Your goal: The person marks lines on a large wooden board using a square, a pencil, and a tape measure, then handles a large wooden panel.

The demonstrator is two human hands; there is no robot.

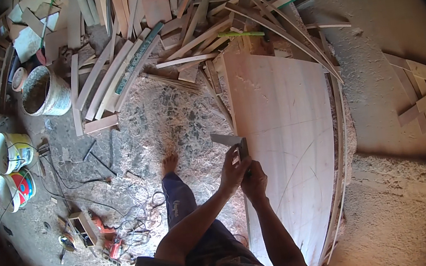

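Both hands are at the left edge of a large pale wooden board (286, 118). Between them is an L-shaped tool that looks like a try square (226, 139), with a flat grey blade pointing left and a dark stock. My left hand (233, 172) has its fingers closed around the stock from the left. Just beside it, my right hand (254, 182) is closed around the stock's lower end, where its fingers hide part of the tool. Curved and straight lines are marked on the board.
Wood strips (130, 74) and offcuts are heaped at the far side. Buckets (46, 95) stand at left. Red power tools (113, 248), cords and an open wooden box (82, 229) lie on the shavings-strewn floor (133, 143). A triangular wooden frame (423, 92) lies at right.
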